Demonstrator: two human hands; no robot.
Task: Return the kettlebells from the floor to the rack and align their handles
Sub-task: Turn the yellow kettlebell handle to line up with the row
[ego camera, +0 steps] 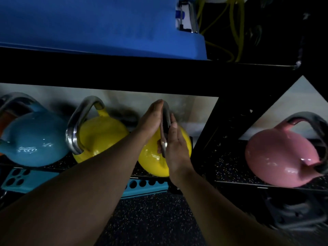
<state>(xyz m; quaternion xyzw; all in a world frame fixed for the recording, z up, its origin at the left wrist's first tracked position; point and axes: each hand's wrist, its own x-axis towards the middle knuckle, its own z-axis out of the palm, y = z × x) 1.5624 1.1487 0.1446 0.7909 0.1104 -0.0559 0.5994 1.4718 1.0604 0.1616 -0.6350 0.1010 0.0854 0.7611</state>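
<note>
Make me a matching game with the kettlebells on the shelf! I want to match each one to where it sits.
Things:
1. blue kettlebell
2. pink kettlebell
3. yellow kettlebell with both hands on its handle
4. other yellow kettlebell

Places:
A. in the section furthest right
B. furthest left of these four
C. just right of the blue one
D. next to the black rack post

Pairs: 1-B, 2-A, 3-D, 4-C

blue mat (pixel 99 27) | yellow cords (pixel 236 29) | speckled floor (pixel 152 219)
</note>
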